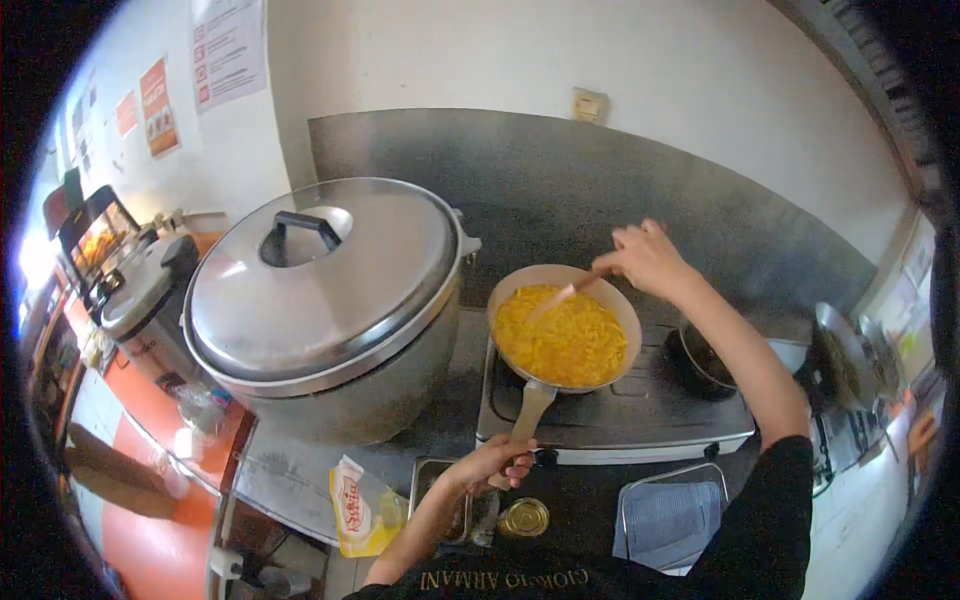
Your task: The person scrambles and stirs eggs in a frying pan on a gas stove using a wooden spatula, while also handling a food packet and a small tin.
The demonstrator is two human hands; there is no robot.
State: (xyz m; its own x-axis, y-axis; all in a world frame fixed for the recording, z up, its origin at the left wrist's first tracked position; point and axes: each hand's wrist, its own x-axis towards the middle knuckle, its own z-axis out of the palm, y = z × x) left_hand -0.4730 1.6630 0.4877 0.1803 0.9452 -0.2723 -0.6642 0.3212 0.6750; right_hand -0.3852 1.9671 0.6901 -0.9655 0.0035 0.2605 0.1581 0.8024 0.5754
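A light-coloured frying pan (628, 300) sits over the left burner of a two-burner gas stove (622, 431). Yellow food in small pieces (562, 341) covers its bottom, with some liquid around it. My left hand (491, 463) is closed around the end of the pan's pale handle (535, 412). Above the pan's far right rim, my right hand (643, 257) grips a spatula (564, 295) by its brown handle. The spatula's pinkish blade dips into the food, so its tip is hidden.
A large lidded metal pot (322, 300) stands close on the left. Near me are a yellow-and-white pouch (360, 510), a can (523, 517) and a wire-mesh basket (671, 517). A dark pan (701, 360) rests on the right burner, partly behind my forearm. A metal splash panel (540, 187) rises behind the stove.
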